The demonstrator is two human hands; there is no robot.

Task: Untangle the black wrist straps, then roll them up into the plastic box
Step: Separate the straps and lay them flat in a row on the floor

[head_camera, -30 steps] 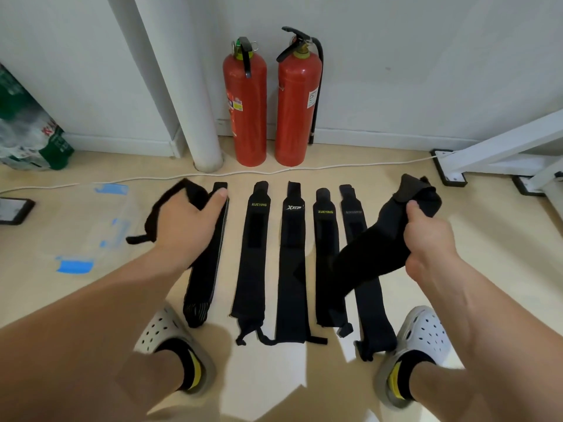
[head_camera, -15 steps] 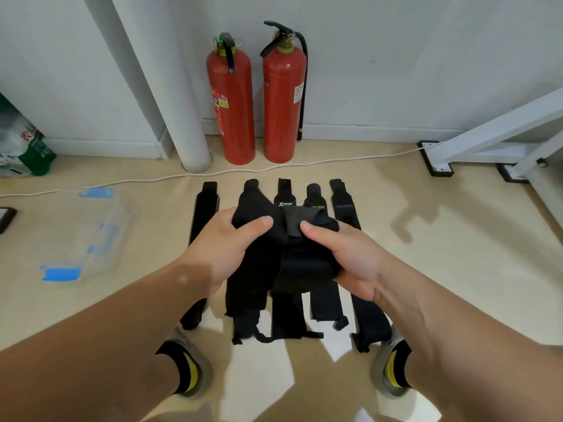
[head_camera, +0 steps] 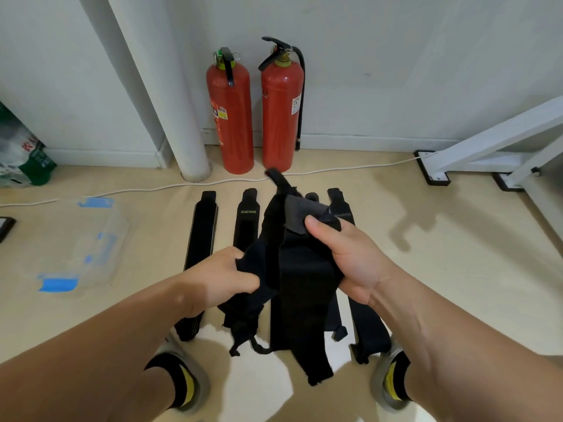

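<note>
Several black wrist straps lie flat in a row on the beige floor, among them the leftmost strap (head_camera: 201, 233) and one marked XUEYING (head_camera: 247, 220). Above the row I hold a tangled bunch of black straps (head_camera: 298, 269). My left hand (head_camera: 219, 278) grips its lower left part. My right hand (head_camera: 344, 257) pinches its upper right fold, thumb on top. One loose end (head_camera: 316, 370) hangs down toward the floor. The clear plastic box (head_camera: 91, 239) with blue clips stands on the floor to the left, apart from both hands.
Two red fire extinguishers (head_camera: 256, 117) stand against the wall beside a white pipe (head_camera: 170, 117). A white cable (head_camera: 182, 185) runs along the floor. A white metal frame (head_camera: 487, 147) sits at right. My feet in light clogs (head_camera: 393, 379) flank the straps' near ends.
My hands, first wide apart, came together over the row. Since half a second ago the left hand has dropped lower on the bunch and a strap end now hangs down.
</note>
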